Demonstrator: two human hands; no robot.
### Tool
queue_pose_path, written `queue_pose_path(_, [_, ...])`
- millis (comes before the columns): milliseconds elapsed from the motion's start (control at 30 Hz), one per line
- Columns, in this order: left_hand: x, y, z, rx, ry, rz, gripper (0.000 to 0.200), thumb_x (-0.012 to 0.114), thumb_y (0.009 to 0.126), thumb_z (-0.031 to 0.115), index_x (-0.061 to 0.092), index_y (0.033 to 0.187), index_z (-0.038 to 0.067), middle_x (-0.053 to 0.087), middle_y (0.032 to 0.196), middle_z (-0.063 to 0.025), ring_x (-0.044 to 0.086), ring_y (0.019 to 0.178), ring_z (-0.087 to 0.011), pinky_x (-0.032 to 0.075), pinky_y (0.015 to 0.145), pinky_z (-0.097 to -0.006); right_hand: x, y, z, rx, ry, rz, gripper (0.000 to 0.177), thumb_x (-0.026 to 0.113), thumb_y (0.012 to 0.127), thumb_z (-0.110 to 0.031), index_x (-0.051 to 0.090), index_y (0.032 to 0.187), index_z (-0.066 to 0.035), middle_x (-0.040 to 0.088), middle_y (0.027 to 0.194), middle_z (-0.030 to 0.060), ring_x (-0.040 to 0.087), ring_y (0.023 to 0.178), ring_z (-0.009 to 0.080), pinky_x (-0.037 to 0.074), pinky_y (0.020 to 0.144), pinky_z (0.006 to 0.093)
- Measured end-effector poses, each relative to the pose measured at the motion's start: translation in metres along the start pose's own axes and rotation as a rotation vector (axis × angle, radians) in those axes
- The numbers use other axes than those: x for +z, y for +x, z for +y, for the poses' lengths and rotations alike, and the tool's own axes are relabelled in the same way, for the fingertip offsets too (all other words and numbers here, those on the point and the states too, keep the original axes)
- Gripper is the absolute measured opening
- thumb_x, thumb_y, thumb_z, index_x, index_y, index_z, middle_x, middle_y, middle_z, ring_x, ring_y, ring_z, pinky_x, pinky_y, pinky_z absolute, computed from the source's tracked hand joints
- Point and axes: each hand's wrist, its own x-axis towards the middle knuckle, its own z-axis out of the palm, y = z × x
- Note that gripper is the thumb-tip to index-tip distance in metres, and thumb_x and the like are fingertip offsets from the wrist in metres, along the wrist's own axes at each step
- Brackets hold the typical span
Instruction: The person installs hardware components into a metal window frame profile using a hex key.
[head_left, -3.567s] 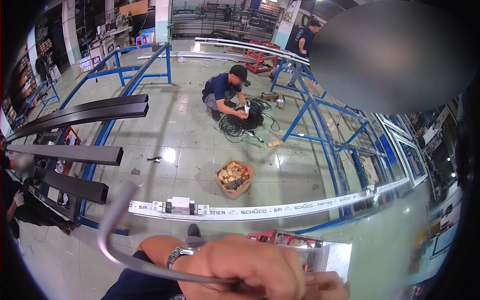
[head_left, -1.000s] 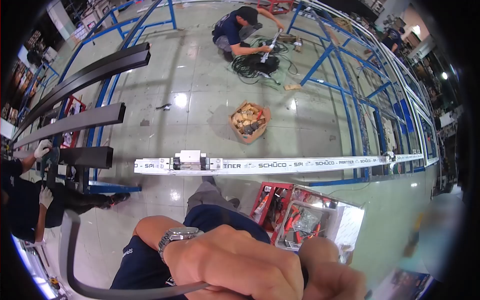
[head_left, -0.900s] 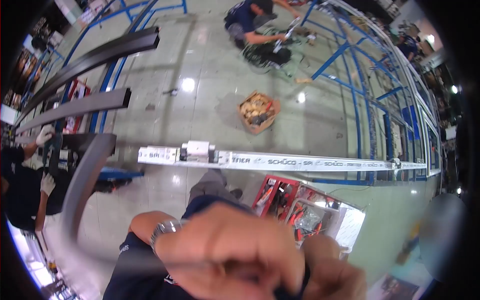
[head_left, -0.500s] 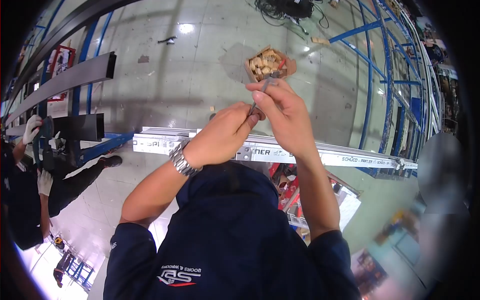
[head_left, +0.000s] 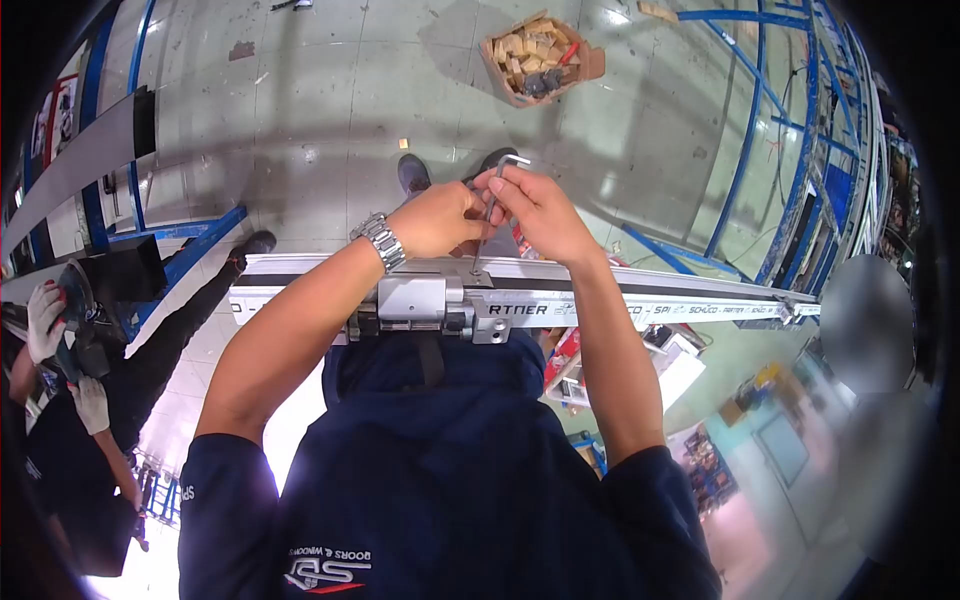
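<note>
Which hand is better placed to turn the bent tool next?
Probably the right hand: it grips the bent tool near its top bend, while the left hand is lower.

Open floor (head_left: 330, 100) gives me room to pass between my two hands and the carton (head_left: 592, 66) of wood pieces. The long profile (head_left: 620, 300) crosses under my forearms, barring the way straight down, its silver block (head_left: 412, 298) near my left forearm; blue framing (head_left: 806, 205) stands off to the right.
</note>
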Motion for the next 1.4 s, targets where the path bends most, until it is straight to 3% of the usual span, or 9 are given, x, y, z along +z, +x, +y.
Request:
queue_pose_path(467, [0.013,0.001,0.003,-0.076,0.058,0.174,0.028,0.067,0.093,0.015,0.065,0.074,-0.006,0.072,0.075,-0.0130,0.075,0.068,-0.0184,0.061,0.061,-0.0308,-0.006,0.018,0.021,0.120,0.118,0.049,0.022,0.070,0.096,-0.024,0.072,0.089,-0.003,0.063,0.073,-0.0024,0.059,0.072,0.0074,0.047,0.069,0.0257])
queue_pose_path(567, [0.015,-0.001,0.001,-0.074,0.073,0.195,0.028,0.066,0.094,0.016,0.065,0.076,-0.006,0.072,0.075,-0.0129,0.075,0.069,-0.0186,0.061,0.061,-0.0306,-0.007,0.021,0.029,0.115,0.077,-0.009,0.026,0.067,0.100,-0.028,0.070,0.100,-0.002,0.067,0.086,0.0003,0.060,0.078,0.0072,0.048,0.070,0.0258])
queue_pose_path(767, [0.020,-0.003,0.003,-0.084,0.056,0.194,0.027,0.065,0.095,0.018,0.069,0.084,-0.006,0.073,0.079,-0.0124,0.074,0.071,-0.0173,0.060,0.064,-0.0304,-0.016,0.024,0.021,-0.018,0.731,-0.044,0.034,0.069,0.097,-0.026,0.065,0.122,-0.003,0.067,0.112,0.0041,0.062,0.095,0.0098,0.050,0.080,0.0314])
queue_pose_path(800, [0.019,-0.003,0.004,-0.079,0.068,0.194,0.027,0.065,0.096,0.018,0.070,0.085,-0.006,0.073,0.079,-0.0123,0.074,0.071,-0.0171,0.060,0.065,-0.0305,-0.015,0.033,0.035,-0.060,0.708,-0.042,0.033,0.068,0.098,-0.030,0.069,0.118,-0.004,0.071,0.104,0.0037,0.064,0.087,0.0118,0.052,0.076,0.0324])
queue_pose_path(1000, [0.031,-0.004,0.007,-0.065,0.290,0.292,0.026,0.065,0.096,0.020,0.071,0.087,-0.004,0.073,0.078,-0.0109,0.072,0.068,-0.0171,0.059,0.064,-0.0299,-0.002,0.057,-0.002,-0.126,-0.566,0.238,0.037,0.070,0.095,-0.034,0.073,0.106,0.001,0.073,0.084,0.0054,0.067,0.079,0.0179,0.052,0.076,0.0339])
queue_pose_path(1100, [0.030,-0.001,0.001,-0.172,0.116,0.277,0.024,0.064,0.095,0.019,0.072,0.089,-0.003,0.073,0.080,-0.0102,0.072,0.068,-0.0179,0.060,0.066,-0.0306,0.021,0.063,-0.002,-0.091,-0.868,0.392,0.042,0.074,0.092,-0.039,0.073,0.106,0.001,0.074,0.087,0.0060,0.067,0.079,0.0201,0.052,0.075,0.0347])
queue_pose_path(1200, [0.026,0.000,-0.002,-0.141,0.055,0.232,0.023,0.063,0.095,0.018,0.072,0.093,-0.003,0.074,0.082,-0.0099,0.072,0.069,-0.0179,0.060,0.066,-0.0314,-0.001,0.065,0.004,0.002,0.010,0.027,0.041,0.072,0.093,-0.038,0.073,0.107,0.000,0.074,0.088,0.0056,0.068,0.080,0.0222,0.052,0.075,0.0352])
queue_pose_path(1300, [0.025,-0.005,0.004,-0.144,-0.049,0.182,0.023,0.062,0.096,0.018,0.071,0.094,-0.003,0.074,0.083,-0.0099,0.073,0.070,-0.0178,0.061,0.066,-0.0317,-0.005,0.049,0.012,0.169,0.832,-0.022,0.037,0.073,0.093,-0.035,0.073,0.102,0.001,0.074,0.086,0.0058,0.069,0.081,0.0202,0.052,0.073,0.0333])
queue_pose_path(1400, [0.025,0.001,-0.007,-0.151,-0.003,0.206,0.024,0.062,0.097,0.019,0.071,0.095,-0.003,0.074,0.085,-0.0099,0.072,0.070,-0.0177,0.061,0.065,-0.0321,-0.020,0.067,0.039,-0.014,0.174,0.069,0.031,0.075,0.092,-0.030,0.073,0.095,0.000,0.074,0.087,0.0051,0.068,0.080,0.0190,0.051,0.073,0.0330])
